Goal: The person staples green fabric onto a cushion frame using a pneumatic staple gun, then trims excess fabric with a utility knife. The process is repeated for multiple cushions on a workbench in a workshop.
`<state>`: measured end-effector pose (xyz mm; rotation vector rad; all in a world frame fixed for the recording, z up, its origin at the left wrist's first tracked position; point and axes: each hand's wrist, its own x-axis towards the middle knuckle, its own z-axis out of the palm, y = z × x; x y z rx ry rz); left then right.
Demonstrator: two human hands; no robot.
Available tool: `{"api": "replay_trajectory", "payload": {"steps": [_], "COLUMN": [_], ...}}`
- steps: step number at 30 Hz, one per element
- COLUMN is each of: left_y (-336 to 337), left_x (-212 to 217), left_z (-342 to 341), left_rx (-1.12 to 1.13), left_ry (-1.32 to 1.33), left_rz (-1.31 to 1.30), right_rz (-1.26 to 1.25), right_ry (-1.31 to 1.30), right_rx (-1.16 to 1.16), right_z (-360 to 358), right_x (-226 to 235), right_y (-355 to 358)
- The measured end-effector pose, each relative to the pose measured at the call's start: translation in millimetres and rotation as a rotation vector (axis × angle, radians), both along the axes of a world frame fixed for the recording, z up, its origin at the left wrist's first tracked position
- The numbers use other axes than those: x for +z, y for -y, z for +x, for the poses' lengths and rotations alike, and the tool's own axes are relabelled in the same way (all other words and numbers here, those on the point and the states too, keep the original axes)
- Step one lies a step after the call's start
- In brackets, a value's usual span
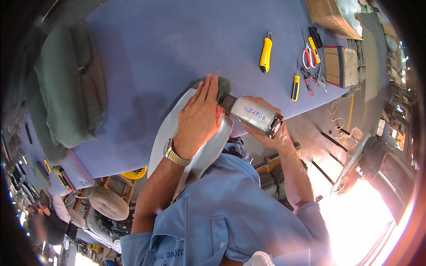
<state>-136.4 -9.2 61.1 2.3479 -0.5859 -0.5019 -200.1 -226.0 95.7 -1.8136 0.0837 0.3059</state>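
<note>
A silver power tool [256,114], cylinder-shaped, sat at picture centre, just right of the middle. Its long axis ran from about 10 o'clock to 4 o'clock. The working end pointed to 10 o'clock, into a dark green pad [222,86]; the dark butt end pointed to 4 o'clock. The right hand [275,133] was wrapped around the tool's body from below, fingers closed on it, thumb side hard to make out. The left hand [199,117] lay flat and open, fingers straight and together, pointing to 12 o'clock, pressing down on a curved grey metal sheet [171,128]; its fingertips touched the green pad. A metal watch [176,154] sat on the left wrist.

The sheet ran from the pad toward 7 o'clock, over the near edge of the blue table [168,40]. Its lower end was hidden behind the blue shirt [230,208]. The tool's head was hidden by the pad and the left hand, so contact with the sheet could not be told.

At 1 o'clock on the table lay a yellow utility knife [265,54]. At 2 o'clock lay a yellow screwdriver [295,85], red scissors [306,55] and pliers, the pliers partly overlapping and hard to sort out. A wooden box [341,66] sat beside them. Green folded cloth [66,93] lay at 9 o'clock. Bright glare at 4 o'clock washed out the floor. The rim was dark and cut off.
</note>
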Motion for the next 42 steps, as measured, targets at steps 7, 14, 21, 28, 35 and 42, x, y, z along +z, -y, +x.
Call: {"api": "replay_trajectory", "payload": {"steps": [7,14,21,28,35,42], "left_y": [3,2,4,4,7,5], "left_x": [-4,8,3,2,2,1], "left_z": [-1,8,1,0,-5,-5], "left_rx": [0.013,0.054,0.073,0.034,0.058,0.032], "left_ry": [0.004,-0.080,-0.046,-0.051,0.002,0.007], "left_rz": [-0.023,0.001,0.017,0.039,0.069,0.035], "right_rz": [-0.006,-0.070,-0.015,-0.037,-0.028,0.015], "right_ry": [-0.010,0.002,-0.070,0.195,0.126,0.047], "right_rx": [-0.008,-0.025,-0.251,0.018,-0.015,-0.006], "right_z": [7,4,-10,-6,-9,-7], "right_x": [-3,-9,28,16,0,-4], "right_y": [-6,-7,-3,-6,-5,-5]}}
